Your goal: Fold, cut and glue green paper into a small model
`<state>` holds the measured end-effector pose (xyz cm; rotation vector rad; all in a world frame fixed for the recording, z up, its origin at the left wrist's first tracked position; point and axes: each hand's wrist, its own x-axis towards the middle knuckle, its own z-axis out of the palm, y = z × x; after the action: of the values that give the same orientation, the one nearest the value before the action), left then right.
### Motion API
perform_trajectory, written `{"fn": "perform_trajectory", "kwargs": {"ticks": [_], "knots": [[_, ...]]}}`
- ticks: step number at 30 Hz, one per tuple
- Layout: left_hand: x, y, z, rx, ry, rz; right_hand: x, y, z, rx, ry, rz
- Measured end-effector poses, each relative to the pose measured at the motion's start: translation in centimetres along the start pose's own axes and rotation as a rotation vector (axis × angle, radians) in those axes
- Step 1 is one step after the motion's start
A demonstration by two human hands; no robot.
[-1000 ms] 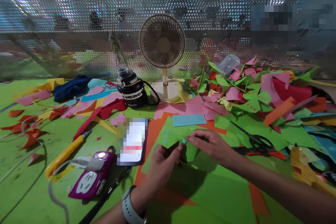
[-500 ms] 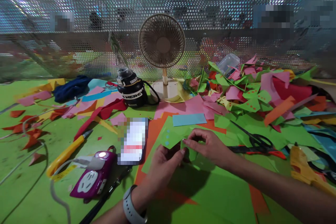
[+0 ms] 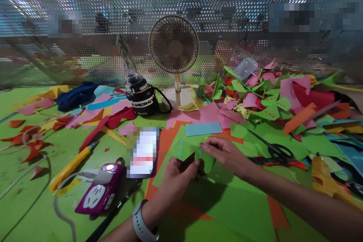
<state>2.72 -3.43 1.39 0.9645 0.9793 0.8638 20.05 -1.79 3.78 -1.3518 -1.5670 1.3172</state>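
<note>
A green paper piece (image 3: 208, 162) with small blue marks is held low over the green sheets (image 3: 235, 204). My left hand (image 3: 180, 177), with a pale watch at the wrist, closes on its lower left side. My right hand (image 3: 222, 155) is pinched at its upper edge, thumb and forefinger together. More blue dots show on green paper (image 3: 183, 145) just left of the hands. A light blue strip (image 3: 204, 129) lies behind them on orange and pink paper. My left fingertips are partly hidden in shadow.
A phone (image 3: 144, 151), a purple device (image 3: 99, 193) and a yellow cutter (image 3: 70, 168) lie left. Behind stand a black bottle (image 3: 141, 96) and a fan (image 3: 174, 47). Black scissors (image 3: 279, 153), a yellow glue gun (image 3: 326, 177) and a heap of paper scraps (image 3: 263, 102) are right.
My right fingers have shifted slightly up and right along the green piece, and a blue mark on it now shows. My left hand has barely moved.
</note>
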Motion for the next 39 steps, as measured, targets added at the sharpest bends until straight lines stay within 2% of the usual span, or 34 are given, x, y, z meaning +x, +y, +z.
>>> {"fn": "perform_trajectory", "kwargs": {"ticks": [9, 16, 19, 25, 31, 34, 39], "knots": [[0.0, 0.3, 0.3, 0.097, -0.070, 0.082, 0.3, 1.0, 0.6, -0.066, 0.028, -0.067], [0.0, -0.4, -0.3, 0.090, -0.100, 0.035, -0.3, 1.1, 0.9, -0.188, 0.097, -0.161], [0.2, -0.5, -0.5, 0.060, -0.118, 0.002, -0.5, 1.1, 0.7, -0.156, 0.130, -0.157], [0.2, -0.5, -0.4, 0.044, -0.121, -0.001, -1.1, 0.4, -0.7, -0.106, 0.099, -0.070], [0.1, -0.3, -0.3, 0.046, -0.080, -0.011, -2.9, 0.7, -3.1, -0.074, 0.238, -0.047], [0.0, -0.3, -0.1, 0.022, -0.081, 0.006, -3.7, 1.0, -3.5, -0.087, 0.269, -0.077], [-0.3, -0.3, 0.2, 0.075, -0.154, 0.025, -3.6, 0.6, -2.3, -0.146, 0.171, -0.120]]}}
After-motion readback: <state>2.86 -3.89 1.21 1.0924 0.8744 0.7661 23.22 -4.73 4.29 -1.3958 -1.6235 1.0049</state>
